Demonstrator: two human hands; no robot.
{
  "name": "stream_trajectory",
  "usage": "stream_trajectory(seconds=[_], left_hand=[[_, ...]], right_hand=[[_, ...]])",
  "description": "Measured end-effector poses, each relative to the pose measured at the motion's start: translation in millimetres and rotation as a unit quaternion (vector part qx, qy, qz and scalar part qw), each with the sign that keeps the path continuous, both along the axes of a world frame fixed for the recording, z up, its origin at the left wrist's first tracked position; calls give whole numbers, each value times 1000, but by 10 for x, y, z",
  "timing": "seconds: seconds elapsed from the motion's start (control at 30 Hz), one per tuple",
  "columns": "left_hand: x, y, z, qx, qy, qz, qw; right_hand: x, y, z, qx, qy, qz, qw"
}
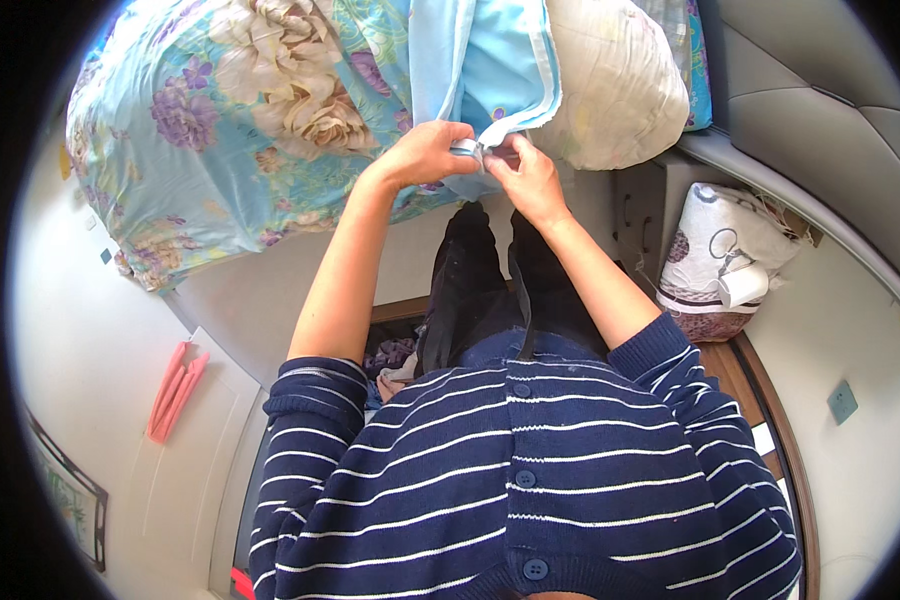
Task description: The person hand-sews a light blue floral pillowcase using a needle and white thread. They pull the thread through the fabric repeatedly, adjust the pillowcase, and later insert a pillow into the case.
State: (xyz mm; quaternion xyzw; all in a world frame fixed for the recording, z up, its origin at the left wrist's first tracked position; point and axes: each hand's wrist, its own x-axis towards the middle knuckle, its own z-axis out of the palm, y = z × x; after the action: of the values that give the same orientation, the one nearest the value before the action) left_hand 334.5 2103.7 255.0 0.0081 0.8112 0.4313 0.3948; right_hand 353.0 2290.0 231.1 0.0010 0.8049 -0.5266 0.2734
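Note:
A light blue cloth (pixel 490 70) with white edging lies over the bed's near side and comes down to my hands. Its kind as bedding is not plain from here. My left hand (pixel 425 158) is closed on a folded piece of its white edge. Beside it, the fingers of my right hand (pixel 530 182) pinch the same edge close to the left fingertips. Between the hands the edge is bunched, and a small part there is too fine to make out. Beneath the cloth is a flowered blue bedspread (pixel 190 110).
To the right of the cloth rests a cream pillow (pixel 615 85), next to a grey padded headboard (pixel 810 70). A patterned bag (pixel 715 240) with a white roll (pixel 742 286) on it stands by a bedside cabinet (pixel 638 205). Pink hangers (pixel 178 390) hang on the left.

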Motion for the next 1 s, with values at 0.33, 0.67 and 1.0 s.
stream_trajectory(seconds=[0.33, 0.67, 1.0], left_hand=[[618, 645, 171, -275, 349, -57, 894], [715, 626, 362, -258, 340, -28, 904], [664, 803, 295, -251, 364, 18, 897]], right_hand=[[26, -64, 104, -226, -365, -218, 876], [36, 27, 109, -204, -283, -266, 899], [-83, 212, 204, -239, -289, -341, 862]])
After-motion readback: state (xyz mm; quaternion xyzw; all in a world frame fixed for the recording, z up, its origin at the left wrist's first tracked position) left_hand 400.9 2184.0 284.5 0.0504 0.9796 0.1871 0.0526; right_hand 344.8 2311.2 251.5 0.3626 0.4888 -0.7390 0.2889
